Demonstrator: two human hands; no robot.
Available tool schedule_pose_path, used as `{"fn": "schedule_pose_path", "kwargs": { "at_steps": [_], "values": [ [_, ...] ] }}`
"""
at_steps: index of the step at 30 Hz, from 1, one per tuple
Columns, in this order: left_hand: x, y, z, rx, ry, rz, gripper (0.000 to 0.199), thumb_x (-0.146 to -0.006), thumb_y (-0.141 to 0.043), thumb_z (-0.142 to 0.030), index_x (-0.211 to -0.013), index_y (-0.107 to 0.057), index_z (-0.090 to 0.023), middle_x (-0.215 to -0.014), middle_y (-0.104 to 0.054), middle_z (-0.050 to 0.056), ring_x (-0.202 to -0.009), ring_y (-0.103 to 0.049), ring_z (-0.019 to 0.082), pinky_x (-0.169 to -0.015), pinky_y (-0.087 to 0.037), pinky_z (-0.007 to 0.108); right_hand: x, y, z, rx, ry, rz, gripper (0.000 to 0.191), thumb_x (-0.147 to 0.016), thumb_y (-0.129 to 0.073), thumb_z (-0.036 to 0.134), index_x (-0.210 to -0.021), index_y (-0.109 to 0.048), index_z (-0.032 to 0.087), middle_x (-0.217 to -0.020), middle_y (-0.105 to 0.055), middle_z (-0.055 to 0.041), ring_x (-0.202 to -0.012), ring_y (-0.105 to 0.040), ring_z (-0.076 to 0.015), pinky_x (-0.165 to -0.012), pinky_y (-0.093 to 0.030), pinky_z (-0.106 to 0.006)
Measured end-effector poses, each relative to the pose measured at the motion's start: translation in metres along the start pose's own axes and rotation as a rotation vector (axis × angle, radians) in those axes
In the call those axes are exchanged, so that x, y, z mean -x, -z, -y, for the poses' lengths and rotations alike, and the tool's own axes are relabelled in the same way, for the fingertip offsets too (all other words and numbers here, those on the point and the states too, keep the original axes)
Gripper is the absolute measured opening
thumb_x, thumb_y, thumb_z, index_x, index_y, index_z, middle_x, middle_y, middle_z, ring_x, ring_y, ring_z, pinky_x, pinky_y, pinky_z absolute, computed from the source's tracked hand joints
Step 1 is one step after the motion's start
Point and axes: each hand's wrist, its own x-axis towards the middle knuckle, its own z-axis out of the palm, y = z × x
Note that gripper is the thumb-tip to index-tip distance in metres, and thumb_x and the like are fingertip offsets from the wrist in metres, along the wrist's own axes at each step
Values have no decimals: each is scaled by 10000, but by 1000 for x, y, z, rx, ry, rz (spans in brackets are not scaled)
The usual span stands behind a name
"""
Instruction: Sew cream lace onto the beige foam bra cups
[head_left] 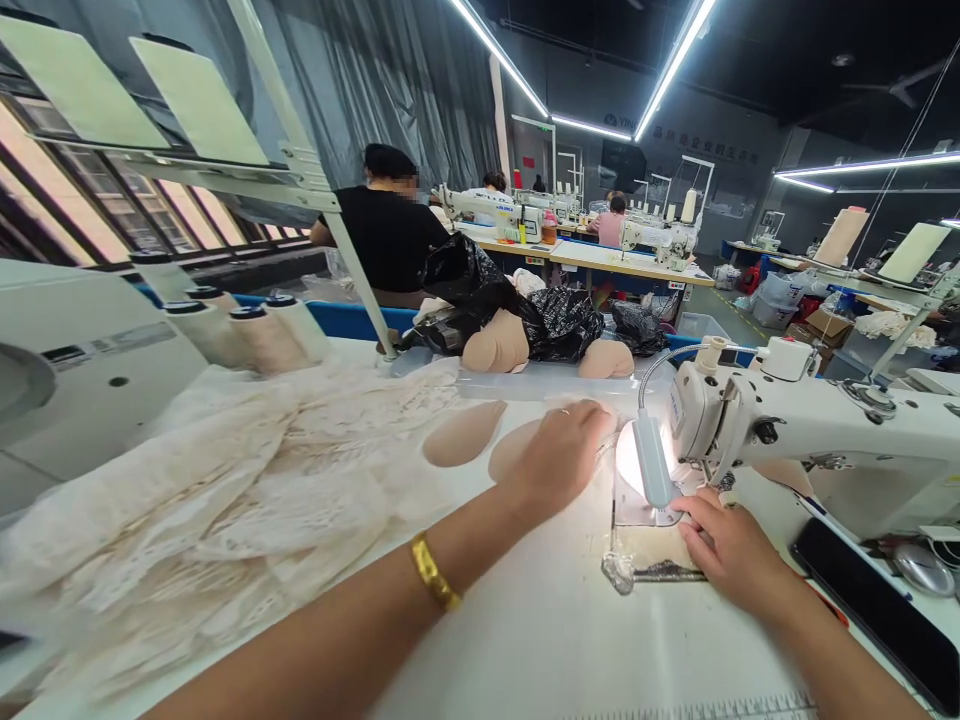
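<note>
My left hand (566, 450) is over the white table, left of the lit sewing machine (720, 410), its fingers curled down; what they hold, if anything, is hidden. Part of a beige oval pad (510, 452) shows beside it, and another beige pad (459, 434) lies farther left. By the machine's needle plate rests my right hand (724, 540), thumb and fingers close together under the lamp (654, 465); whether something is between them cannot be made out. White lace fabric (247, 490) is heaped across the left of the table.
Stacked beige pads (496, 343) and black plastic bags (562, 322) stand behind the table. Thread cones (262, 335) are at the back left, under a thread stand. A black phone (874, 600) lies at right. A person in black (386, 235) sits beyond.
</note>
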Motion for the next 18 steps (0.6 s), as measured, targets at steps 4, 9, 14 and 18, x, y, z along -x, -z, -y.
{"fn": "schedule_pose_path", "kwargs": {
  "at_steps": [4,9,14,18],
  "values": [
    [12,3,17,-41,73,87,195,-864,-533,-66,-727,-596,-190,-708,-554,39,-673,-516,220,-726,-379,354,-1,1,2,18,-35,19,253,-1012,-422,207,-1144,-635,242,-912,-665,-54,-784,-618,-242,-683,-483,-349],
    [16,-6,-22,110,-78,261,199,-909,-527,-125,-733,-589,-194,-750,-602,24,-723,-558,200,-707,-411,311,-3,1,3,2,-26,12,242,-1007,-434,201,-1124,-643,227,-946,-656,-60,-760,-595,-227,-711,-481,-354],
    [7,5,-49,299,-143,248,116,-905,-533,-106,-853,-596,-189,-898,-665,35,-808,-599,190,-709,-443,281,-3,-3,0,2,-26,21,251,-1013,-428,206,-1136,-645,235,-947,-648,-60,-759,-589,-226,-704,-459,-346],
    [10,10,-46,272,-94,197,135,-904,-518,-86,-848,-584,-189,-913,-665,40,-835,-597,201,-719,-446,299,-4,-4,-1,-5,-23,15,244,-1009,-433,193,-1116,-650,229,-931,-652,-58,-742,-579,-219,-687,-443,-333]
  ]
}}
